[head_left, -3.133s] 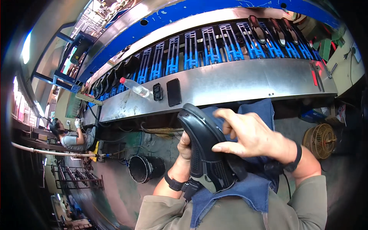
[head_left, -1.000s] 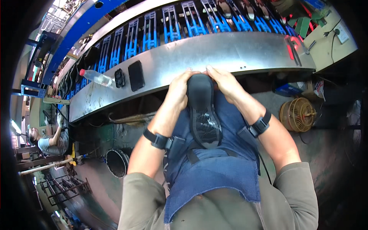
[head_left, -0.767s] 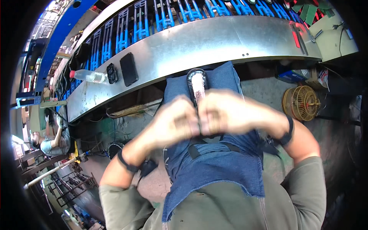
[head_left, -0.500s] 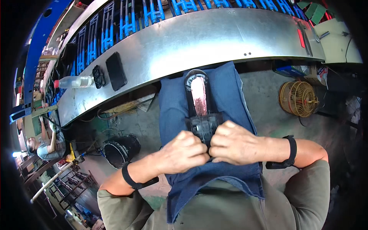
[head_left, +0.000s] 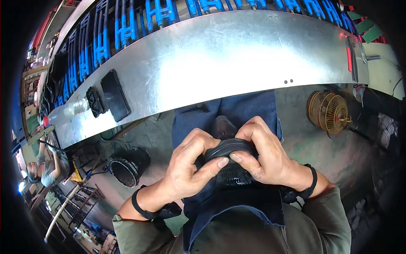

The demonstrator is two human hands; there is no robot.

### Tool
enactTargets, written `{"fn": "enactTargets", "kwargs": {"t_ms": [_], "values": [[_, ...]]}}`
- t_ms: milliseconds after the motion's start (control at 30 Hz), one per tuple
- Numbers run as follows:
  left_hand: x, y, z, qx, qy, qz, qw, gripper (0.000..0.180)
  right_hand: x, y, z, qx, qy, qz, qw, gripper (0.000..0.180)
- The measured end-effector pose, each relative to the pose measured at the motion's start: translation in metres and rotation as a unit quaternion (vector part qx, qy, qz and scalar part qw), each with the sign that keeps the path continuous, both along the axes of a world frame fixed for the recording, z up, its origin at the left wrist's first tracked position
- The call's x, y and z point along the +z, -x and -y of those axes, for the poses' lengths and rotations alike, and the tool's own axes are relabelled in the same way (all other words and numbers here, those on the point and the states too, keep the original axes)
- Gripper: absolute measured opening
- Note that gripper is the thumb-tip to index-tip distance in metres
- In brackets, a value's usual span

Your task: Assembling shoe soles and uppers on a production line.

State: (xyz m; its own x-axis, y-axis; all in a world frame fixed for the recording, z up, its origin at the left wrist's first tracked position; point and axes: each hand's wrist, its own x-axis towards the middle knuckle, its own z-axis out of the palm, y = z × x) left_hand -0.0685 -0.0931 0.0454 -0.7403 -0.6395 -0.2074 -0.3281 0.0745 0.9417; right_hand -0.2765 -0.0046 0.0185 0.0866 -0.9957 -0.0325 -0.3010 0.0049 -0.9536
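My left hand (head_left: 192, 163) and my right hand (head_left: 262, 152) grip a black, ridged rubbery piece that looks like a shoe sole (head_left: 230, 146), one at each side. Its edge arches between them, thumbs on the near face and fingers curled over the far side. Just below the thumbs, a black blocky-textured part (head_left: 233, 177) shows, partly shadowed. Beyond the hands, a dark rounded end like a shoe toe (head_left: 223, 126) rests on the dark blue cloth (head_left: 253, 106) over my lap. How these parts join is hidden by my hands.
Ahead stretches a metal bench (head_left: 203, 63), with a phone (head_left: 115, 95), dark glasses (head_left: 95, 101) and a plastic bottle (head_left: 67, 113) on its left. Blue frames (head_left: 127, 25) line its far side. A black bucket (head_left: 129, 165), a wicker cage (head_left: 330, 112) and another person (head_left: 48, 169) are around.
Both hands have gone from closed fists near me to a thumbs-up-front grip farther forward, bending the black sole into an arch. The pale shiny strip is now out of sight. The view has shifted.
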Motion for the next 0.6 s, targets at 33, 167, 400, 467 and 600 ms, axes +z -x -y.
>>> {"fn": "enactTargets", "kwargs": {"t_ms": [33,167,400,467,600], "values": [[0.000,0.002,0.003,0.001,-0.002,0.000,1.000,0.027,-0.002,0.000,0.002,-0.005,0.001,-0.012,1.000,0.037],[-0.003,0.013,0.011,-0.042,0.180,0.043,0.982,0.027,-0.007,0.003,0.002,-0.014,0.028,-0.073,0.997,0.042],[-0.003,-0.015,-0.012,0.023,0.045,-0.083,0.995,0.029,-0.001,-0.005,-0.007,-0.077,-0.156,0.370,0.912,0.055],[0.021,-0.019,-0.031,0.001,0.076,-0.144,0.987,0.031,0.009,-0.002,-0.027,0.055,-0.054,0.261,0.962,0.055],[0.015,-0.034,-0.076,0.065,-0.031,-0.243,0.967,0.092,0.045,-0.026,-0.057,0.095,0.013,0.245,0.965,0.045]]}}
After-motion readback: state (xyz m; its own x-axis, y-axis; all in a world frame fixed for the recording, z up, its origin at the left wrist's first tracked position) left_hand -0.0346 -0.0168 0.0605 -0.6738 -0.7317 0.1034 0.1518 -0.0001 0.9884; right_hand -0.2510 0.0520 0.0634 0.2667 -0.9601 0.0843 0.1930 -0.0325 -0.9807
